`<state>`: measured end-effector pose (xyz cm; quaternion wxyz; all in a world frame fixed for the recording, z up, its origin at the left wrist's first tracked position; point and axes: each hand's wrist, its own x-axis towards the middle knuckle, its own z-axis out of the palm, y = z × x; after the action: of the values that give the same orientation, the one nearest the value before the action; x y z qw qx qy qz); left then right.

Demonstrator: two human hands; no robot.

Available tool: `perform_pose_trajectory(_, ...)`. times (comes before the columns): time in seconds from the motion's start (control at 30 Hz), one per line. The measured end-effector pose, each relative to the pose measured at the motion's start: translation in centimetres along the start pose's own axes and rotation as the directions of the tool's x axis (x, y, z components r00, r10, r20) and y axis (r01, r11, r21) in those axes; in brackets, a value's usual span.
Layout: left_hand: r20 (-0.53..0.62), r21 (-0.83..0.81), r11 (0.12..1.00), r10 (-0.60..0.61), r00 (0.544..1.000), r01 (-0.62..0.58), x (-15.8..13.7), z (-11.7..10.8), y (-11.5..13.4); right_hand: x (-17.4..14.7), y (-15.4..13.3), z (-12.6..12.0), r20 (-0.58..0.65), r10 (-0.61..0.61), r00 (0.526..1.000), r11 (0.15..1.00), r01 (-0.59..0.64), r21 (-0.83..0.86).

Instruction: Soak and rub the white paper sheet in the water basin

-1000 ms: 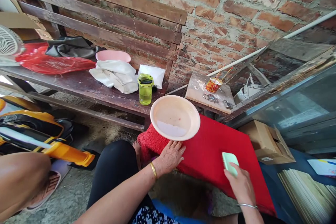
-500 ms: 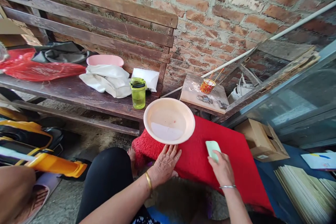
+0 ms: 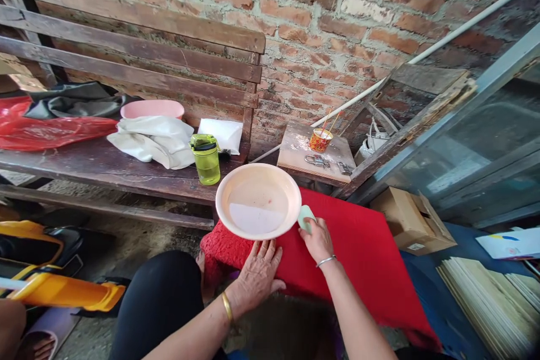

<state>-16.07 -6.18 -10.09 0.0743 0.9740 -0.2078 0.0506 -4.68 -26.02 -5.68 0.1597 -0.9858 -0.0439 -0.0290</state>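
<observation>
Upon a table draped in bright red cloth [image 3: 358, 253], near its left end, sits a round, shallow, cream-coloured basin [image 3: 220, 202] holding clear liquid, with a pale reflection across its near part and a small reddish speck towards the right. The left hand [image 3: 257, 275], marked by a gold-coloured bangle [image 3: 227, 307], lies palm down on the cloth in front of the basin; its fingers are extended, slightly spread, and grip nothing. Their tips reach the near rim, though whether they press against it cannot be told. The right hand [image 3: 316, 239], with a thin silver-coloured bangle [image 3: 326, 261], holds a pale green, round-cornered block [image 3: 305, 215] between thumb and fingers. This block is at the right side of the basin, outside the rim; contact between the two cannot be determined. Behind and to the left, a dark wooden slatted bench [image 3: 84, 174] bears a translucent lime-green bottle [image 3: 206, 163] with a dark lid part, beside crumpled white cloth [image 3: 156, 140]. Behind the table, a small wooden stand [image 3: 291, 152] carries a red-and-yellow patterned cup [image 3: 320, 140] containing thin sticks.
</observation>
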Motion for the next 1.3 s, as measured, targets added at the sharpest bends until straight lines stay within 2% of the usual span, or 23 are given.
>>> perform_pose_trajectory(0.1,-0.084,-0.047,0.998,0.038,0.996,-0.042,0.4,-0.3,0.2,-0.3,4.1,-1.3,-0.001,0.064,0.998,0.998,-0.064,-0.024)
perform_pose_trajectory(0.23,-0.110,-0.075,0.993,0.086,0.990,-0.094,1.4,-1.0,-0.2,-2.5,13.3,-5.6,-0.067,0.268,0.961,0.958,-0.273,-0.091)
perform_pose_trajectory(0.3,-0.097,-0.074,0.995,0.066,0.993,-0.073,1.9,-1.2,-0.6,-4.0,18.2,-8.0,-0.110,0.402,0.909,0.903,-0.414,-0.113)
perform_pose_trajectory(0.37,-0.095,-0.061,0.997,0.043,0.995,-0.049,2.3,-1.1,-0.8,-5.6,22.4,-10.0,-0.146,0.542,0.827,0.822,-0.558,-0.111)
perform_pose_trajectory(0.43,-0.101,-0.039,0.999,0.030,0.994,-0.034,2.5,-1.0,-0.8,-7.0,25.1,-11.2,-0.174,0.634,0.754,0.752,-0.653,-0.088)
perform_pose_trajectory(0.47,-0.105,-0.026,0.999,0.025,0.994,-0.028,2.5,-0.9,-0.8,-7.7,25.5,-11.3,-0.192,0.639,0.745,0.749,-0.659,-0.066)
perform_pose_trajectory(0.5,-0.107,-0.014,1.000,0.021,0.994,-0.023,2.4,-0.9,-0.8,-8.2,25.4,-11.1,-0.215,0.614,0.760,0.771,-0.635,-0.041)
perform_pose_trajectory(0.57,-0.105,0.004,1.000,0.019,0.994,-0.019,2.3,-0.9,-0.9,-9.2,23.1,-9.7,-0.242,0.497,0.833,0.860,-0.510,0.012)
perform_pose_trajectory(0.67,-0.085,0.025,0.999,0.023,0.996,-0.021,2.3,-1.0,-1.0,-10.2,16.6,-6.1,-0.188,0.249,0.950,0.968,-0.236,0.090)
perform_pose_trajectory(0.73,-0.066,0.042,0.999,0.023,0.998,-0.020,2.4,-1.2,-1.0,-10.6,12.3,-4.0,-0.122,0.076,0.990,0.990,-0.060,0.127)
perform_pose_trajectory(0.8,-0.039,0.064,0.998,0.023,0.999,-0.021,2.5,-1.3,-1.1,-10.8,10.2,-3.2,-0.089,-0.031,0.996,0.993,0.041,0.113)
perform_pose_trajectory(0.87,-0.012,0.079,0.997,0.022,1.000,-0.021,2.6,-1.5,-1.1,-11.0,11.0,-3.7,-0.074,0.001,0.997,0.999,0.003,0.052)
perform_pose_trajectory(0.97,0.009,0.086,0.996,0.012,1.000,-0.013,2.7,-1.7,-0.9,-11.6,16.6,-6.1,-0.077,0.203,0.976,0.978,-0.206,-0.028)
perform_pose_trajectory(1.07,-0.002,0.073,0.997,-0.003,1.000,0.003,2.7,-1.7,-0.8,-12.8,23.0,-8.3,-0.131,0.432,0.892,0.893,-0.444,-0.080)
perform_pose_trajectory(1.13,-0.022,0.063,0.998,-0.008,1.000,0.009,2.7,-1.6,-0.8,-13.5,24.9,-8.8,-0.179,0.532,0.827,0.827,-0.553,-0.096)
perform_pose_trajectory(1.17,-0.034,0.061,0.998,-0.008,0.999,0.010,2.7,-1.4,-0.9,-13.8,24.9,-8.7,-0.194,0.536,0.822,0.825,-0.558,-0.087)
perform_pose_trajectory(1.2,-0.048,0.059,0.998,-0.002,0.999,0.005,2.7,-1.2,-1.0,-13.9,24.0,-8.4,-0.201,0.501,0.842,0.852,-0.520,-0.059)
perform_pose_trajectory(1.3,-0.095,0.067,0.997,0.037,0.995,-0.031,2.7,-0.4,-1.7,-14.2,17.9,-6.6,-0.182,0.228,0.957,0.969,-0.205,0.136)
